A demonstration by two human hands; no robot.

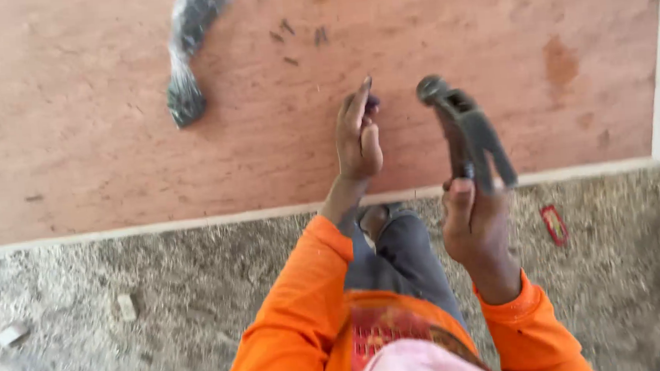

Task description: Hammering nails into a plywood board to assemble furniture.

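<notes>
We see the right hand (pixel 476 226) wrapped tight around the handle of a claw hammer (pixel 465 127), head raised off the plywood sheet (pixel 99 161), claw end pointing back toward the person, striking face up and away. Hammer hovers just over the near edge of the sheet, a little right of the middle of that edge. Left hand (pixel 357 134) rests on the sheet near the same near edge, just left of the hammer, fingers (pixel 361 103) narrow and pinched together on something small and dark at the tips; we cannot tell what it is, too small and blurred. Both sleeves are orange. A twisted clear plastic bag (pixel 185 57) with dark contents lies toward the far edge of the sheet, well left of the hands. A few loose dark nails (pixel 290 33) scattered close to the far edge, between bag and hands. Sheet lies on rough grey ground (pixel 124 313); a small red object (pixel 554 225) sits on the ground just off the near edge, right of the right hand.
</notes>
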